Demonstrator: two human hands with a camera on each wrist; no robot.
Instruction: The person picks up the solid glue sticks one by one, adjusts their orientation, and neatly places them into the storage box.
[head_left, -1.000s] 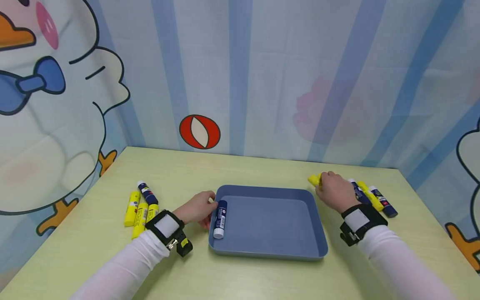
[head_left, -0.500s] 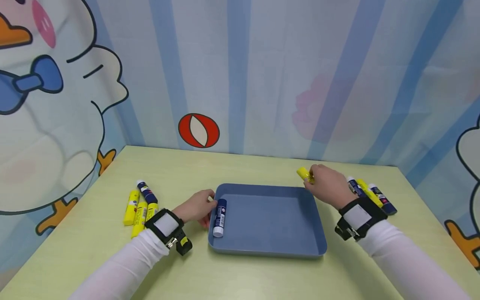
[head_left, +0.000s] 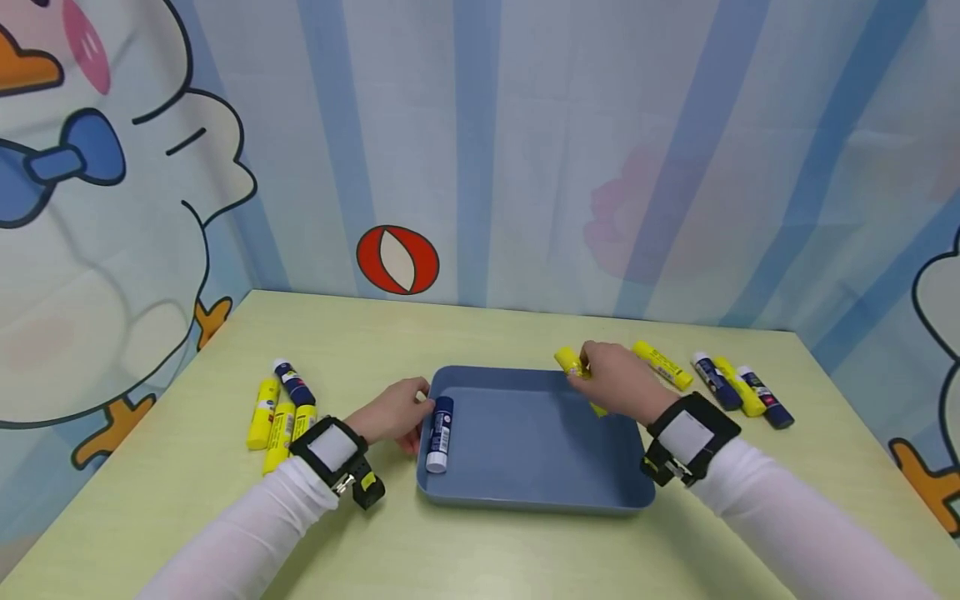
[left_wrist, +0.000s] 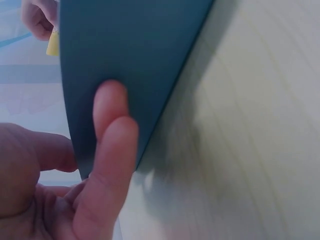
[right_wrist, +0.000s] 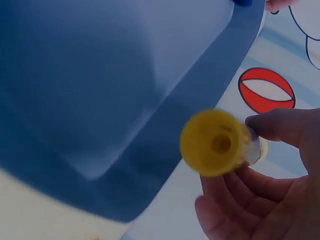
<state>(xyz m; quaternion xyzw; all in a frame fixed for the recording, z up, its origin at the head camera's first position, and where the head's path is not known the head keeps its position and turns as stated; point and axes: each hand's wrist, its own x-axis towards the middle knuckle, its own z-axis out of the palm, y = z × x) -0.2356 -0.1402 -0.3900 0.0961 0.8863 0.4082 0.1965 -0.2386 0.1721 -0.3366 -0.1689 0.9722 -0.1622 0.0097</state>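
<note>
My right hand (head_left: 618, 379) holds a yellow glue stick (head_left: 567, 361) over the far right part of the blue-grey tray (head_left: 525, 507). The right wrist view shows the round hollow end of that glue stick (right_wrist: 210, 142) facing the camera, pinched between thumb and fingers. At the tray's left side, my left hand (head_left: 393, 414) grips the wall. Its thumb is at the rim and its fingers (left_wrist: 110, 165) lie against the outer wall in the left wrist view. A navy glue stick with a white cap (head_left: 440, 435) lies inside the tray along the left wall.
Left of the tray lie several yellow glue sticks (head_left: 262, 414) and a navy one (head_left: 294, 383). To the right are another yellow glue stick (head_left: 662, 365), two navy ones (head_left: 716, 382) and a yellow one between them (head_left: 740, 387). A printed cloth (head_left: 525, 167) hangs behind the table.
My right hand has carried the yellow glue stick left from the right-hand group to above the tray, uncovering another yellow one behind it. My left hand stays at the tray's wall.
</note>
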